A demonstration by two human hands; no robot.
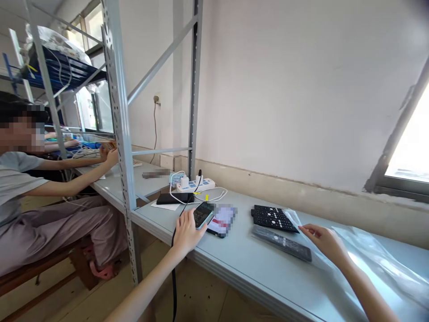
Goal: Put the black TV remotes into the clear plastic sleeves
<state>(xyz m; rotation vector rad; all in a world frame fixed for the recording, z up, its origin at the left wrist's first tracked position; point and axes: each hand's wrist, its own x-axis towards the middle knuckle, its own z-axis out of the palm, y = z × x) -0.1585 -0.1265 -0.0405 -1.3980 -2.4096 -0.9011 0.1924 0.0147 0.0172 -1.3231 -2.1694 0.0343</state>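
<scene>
My left hand (187, 230) is closed around the sides of a smartphone (203, 215) with a dark screen and a pale edge. Right beside it on the table lies a second phone (221, 220) with its screen lit, partly blurred. My right hand (321, 241) pinches the edge of a clear plastic bag (365, 250) that spreads over the right of the table. Just left of those fingertips, several black remote controls (273, 218) lie side by side. In front of them rests one remote control in clear wrapping (281, 242).
A white power strip (196, 184) with plugs and cables stands against the wall, near a black flat case (174, 198). A grey metal shelf post (120, 134) rises at the left. Beyond it a person (20, 179) sits working at the adjoining table. A black strap (173, 277) hangs over the front edge.
</scene>
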